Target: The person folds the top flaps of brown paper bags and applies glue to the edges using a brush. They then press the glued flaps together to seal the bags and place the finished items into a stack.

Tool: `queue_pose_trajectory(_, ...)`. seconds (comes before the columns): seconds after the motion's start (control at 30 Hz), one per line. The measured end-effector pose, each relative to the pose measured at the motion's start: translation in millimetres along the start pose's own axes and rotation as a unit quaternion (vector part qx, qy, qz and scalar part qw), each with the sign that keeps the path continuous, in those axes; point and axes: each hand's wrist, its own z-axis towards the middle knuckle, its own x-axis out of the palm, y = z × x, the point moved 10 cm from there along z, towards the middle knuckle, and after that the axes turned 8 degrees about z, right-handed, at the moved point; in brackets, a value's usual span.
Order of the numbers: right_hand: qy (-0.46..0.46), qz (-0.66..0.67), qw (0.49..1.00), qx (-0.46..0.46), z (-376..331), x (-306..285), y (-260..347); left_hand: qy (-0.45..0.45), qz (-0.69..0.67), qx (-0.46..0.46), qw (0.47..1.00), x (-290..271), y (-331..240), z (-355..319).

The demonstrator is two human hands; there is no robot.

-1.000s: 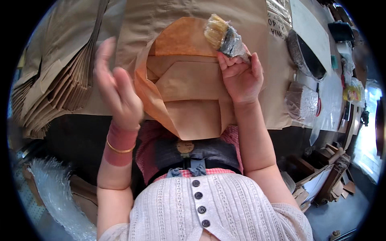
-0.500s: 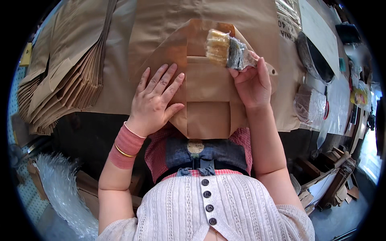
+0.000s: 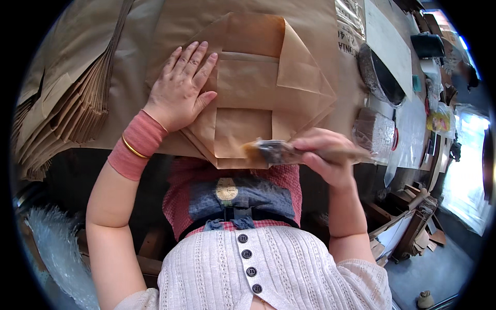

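Note:
A brown paper bag (image 3: 247, 82) with its end folded out lies on the table before me, its near edge at my apron. My left hand (image 3: 181, 88) rests flat on its left side, fingers spread and holding nothing. In my right hand (image 3: 328, 155) is a wide paintbrush (image 3: 274, 150), gripped by its wooden handle. Its pale bristles point left over the bag's near flap and are smeared by motion; whether they touch the paper I cannot tell. Darker, damp-looking paper shows along the far flap.
Stacked folded paper bags (image 3: 77, 108) fan out at the left table edge. To the right lie a dark oval tray wrapped in plastic (image 3: 380, 75), a plastic-wrapped block (image 3: 373, 134) and a knife blade (image 3: 390, 170). Clear plastic strips (image 3: 57, 253) hang at lower left.
My right hand has brought the paintbrush from the bag's far flap down to its near flap. My left hand stays flat on the bag's left side. The whole view has shifted slightly.

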Motion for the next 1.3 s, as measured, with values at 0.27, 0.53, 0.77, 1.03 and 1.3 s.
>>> queue_pose_trajectory(0.27,0.167,-0.393,0.897,-0.111,-9,57,21,-0.018,0.026,0.002,0.999,1,-1,1)
queue_pose_trajectory(0.53,0.135,-0.225,0.954,-0.141,-17,72,23,-0.024,0.018,0.023,0.999,-8,-2,3)
queue_pose_trajectory(0.77,0.109,-0.214,0.942,-0.234,67,99,52,-0.093,-0.254,0.043,0.962,-7,28,10)
queue_pose_trajectory(1.03,0.21,-0.253,0.935,-0.132,28,120,7,-0.164,-0.134,0.042,0.976,-14,17,5)
queue_pose_trajectory(1.3,0.185,-0.279,0.937,-0.103,-15,101,14,-0.174,-0.139,0.023,0.975,-14,16,5)
